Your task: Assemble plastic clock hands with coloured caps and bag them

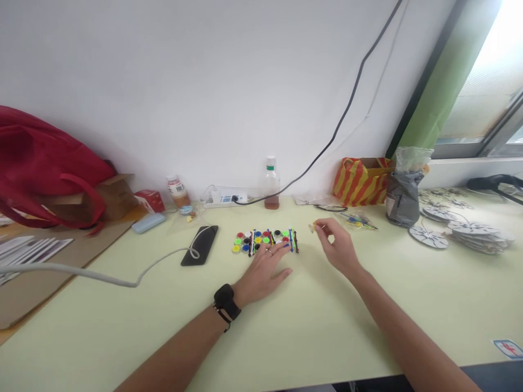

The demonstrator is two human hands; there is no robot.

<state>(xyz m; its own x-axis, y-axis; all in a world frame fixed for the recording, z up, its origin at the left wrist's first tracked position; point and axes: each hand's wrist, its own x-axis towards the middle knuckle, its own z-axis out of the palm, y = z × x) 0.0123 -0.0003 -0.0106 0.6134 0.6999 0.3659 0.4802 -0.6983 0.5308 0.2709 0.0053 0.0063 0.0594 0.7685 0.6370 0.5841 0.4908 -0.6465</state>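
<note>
A grid of small coloured round pieces joined by coloured sticks (265, 239) lies on the pale yellow-green table (310, 316). My left hand (265, 269) rests flat beside it, fingers stretched out, the fingertips touching its near edge. A black watch sits on that wrist. My right hand (337, 245) hovers to the right of the grid, thumb and forefinger pinched on a small yellow piece (314, 226). A clear bag of spare coloured pieces (358, 220) lies just beyond the right hand.
A black phone (200, 245) on a white cable lies left of the grid. Along the wall stand a power strip (224, 198), a bottle (271, 185), a striped bag (362, 179) and a grey pouch (402, 198). White discs (461, 231) lie right; a red bag (44, 163) sits left.
</note>
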